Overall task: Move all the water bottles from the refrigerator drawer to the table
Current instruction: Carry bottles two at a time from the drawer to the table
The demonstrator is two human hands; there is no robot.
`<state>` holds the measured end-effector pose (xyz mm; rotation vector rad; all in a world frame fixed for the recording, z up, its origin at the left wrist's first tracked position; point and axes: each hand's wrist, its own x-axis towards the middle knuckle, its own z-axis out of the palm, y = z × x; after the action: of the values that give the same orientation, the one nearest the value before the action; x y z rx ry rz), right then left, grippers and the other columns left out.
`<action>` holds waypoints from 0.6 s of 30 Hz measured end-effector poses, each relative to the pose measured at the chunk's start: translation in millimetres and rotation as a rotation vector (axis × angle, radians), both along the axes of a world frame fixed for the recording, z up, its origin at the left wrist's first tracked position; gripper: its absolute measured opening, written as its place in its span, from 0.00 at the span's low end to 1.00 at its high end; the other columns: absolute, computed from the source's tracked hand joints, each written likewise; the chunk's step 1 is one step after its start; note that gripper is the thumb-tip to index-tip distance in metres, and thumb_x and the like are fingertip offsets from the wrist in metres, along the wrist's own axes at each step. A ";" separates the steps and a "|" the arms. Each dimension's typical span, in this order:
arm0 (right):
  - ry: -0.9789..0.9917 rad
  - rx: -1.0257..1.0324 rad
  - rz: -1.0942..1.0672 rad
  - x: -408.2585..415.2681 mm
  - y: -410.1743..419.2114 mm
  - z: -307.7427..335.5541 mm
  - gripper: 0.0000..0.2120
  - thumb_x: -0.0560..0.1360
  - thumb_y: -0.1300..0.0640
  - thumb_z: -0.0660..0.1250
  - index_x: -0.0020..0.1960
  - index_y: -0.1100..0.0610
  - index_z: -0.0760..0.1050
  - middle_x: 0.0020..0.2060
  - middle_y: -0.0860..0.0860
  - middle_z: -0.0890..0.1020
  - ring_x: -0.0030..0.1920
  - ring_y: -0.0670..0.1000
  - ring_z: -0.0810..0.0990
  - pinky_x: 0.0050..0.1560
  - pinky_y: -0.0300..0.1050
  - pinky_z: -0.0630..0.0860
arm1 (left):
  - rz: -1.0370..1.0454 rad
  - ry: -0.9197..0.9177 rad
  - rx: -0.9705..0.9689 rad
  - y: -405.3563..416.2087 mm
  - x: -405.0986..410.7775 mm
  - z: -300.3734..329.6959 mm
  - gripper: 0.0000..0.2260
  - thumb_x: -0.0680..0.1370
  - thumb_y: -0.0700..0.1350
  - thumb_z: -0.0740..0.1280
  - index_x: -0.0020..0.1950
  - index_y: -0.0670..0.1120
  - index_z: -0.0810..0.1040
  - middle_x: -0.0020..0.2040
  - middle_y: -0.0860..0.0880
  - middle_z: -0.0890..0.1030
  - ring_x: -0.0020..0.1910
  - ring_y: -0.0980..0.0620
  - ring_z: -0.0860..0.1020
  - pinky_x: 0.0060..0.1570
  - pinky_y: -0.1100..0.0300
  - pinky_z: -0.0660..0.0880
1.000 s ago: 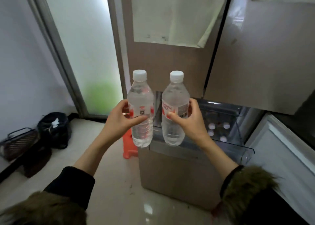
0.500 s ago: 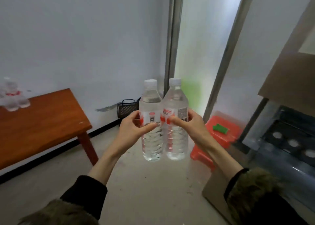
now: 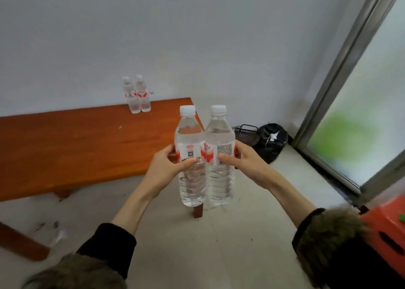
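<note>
Both hands are gripping bottles: left hand [image 3: 166, 168] on the left bottle [image 3: 191, 157], right hand [image 3: 247, 163] on the right bottle [image 3: 219, 157], sides touching, no gap between the grips. Beyond and left of the grip, the table [image 3: 72, 146] top is lying open and bare. Two bottles [image 3: 137, 94] are standing at its far edge by the wall, well apart from the grip. Right of the grip, a black basket [image 3: 246, 134] and black bag [image 3: 272, 143] are sitting on the floor. An orange stool [image 3: 388, 229] is crowding the right sleeve.

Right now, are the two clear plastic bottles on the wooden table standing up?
Yes, upright: the two clear plastic bottles stand side by side, caps on top.
</note>
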<state>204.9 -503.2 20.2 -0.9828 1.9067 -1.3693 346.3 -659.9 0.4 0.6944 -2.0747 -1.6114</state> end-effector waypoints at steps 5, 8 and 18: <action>-0.017 -0.043 0.023 -41.6 -87.8 -11.0 0.19 0.72 0.59 0.70 0.61 0.55 0.72 0.53 0.49 0.82 0.54 0.47 0.80 0.56 0.44 0.76 | 0.080 -0.017 0.011 -75.6 -33.0 -9.6 0.17 0.68 0.46 0.75 0.54 0.54 0.75 0.46 0.61 0.80 0.46 0.64 0.78 0.37 0.72 0.73; 0.055 -0.018 0.034 -80.2 -142.9 -19.2 0.25 0.70 0.56 0.72 0.65 0.55 0.70 0.56 0.50 0.79 0.56 0.49 0.78 0.59 0.47 0.75 | 0.133 -0.045 0.001 -124.5 -64.6 -17.3 0.20 0.67 0.48 0.76 0.56 0.53 0.74 0.48 0.59 0.79 0.49 0.60 0.77 0.42 0.66 0.73; 0.205 0.114 0.104 -200.2 -306.1 -36.2 0.32 0.67 0.54 0.75 0.67 0.53 0.66 0.57 0.48 0.76 0.58 0.50 0.75 0.61 0.51 0.73 | 0.179 -0.223 -0.073 -269.0 -167.1 -40.6 0.32 0.65 0.49 0.77 0.66 0.49 0.70 0.63 0.51 0.77 0.58 0.52 0.77 0.58 0.54 0.75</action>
<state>4.7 -809.4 -16.1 -1.1857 2.0265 -1.1251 179.2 -928.9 -40.2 1.0435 -2.1422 -1.4072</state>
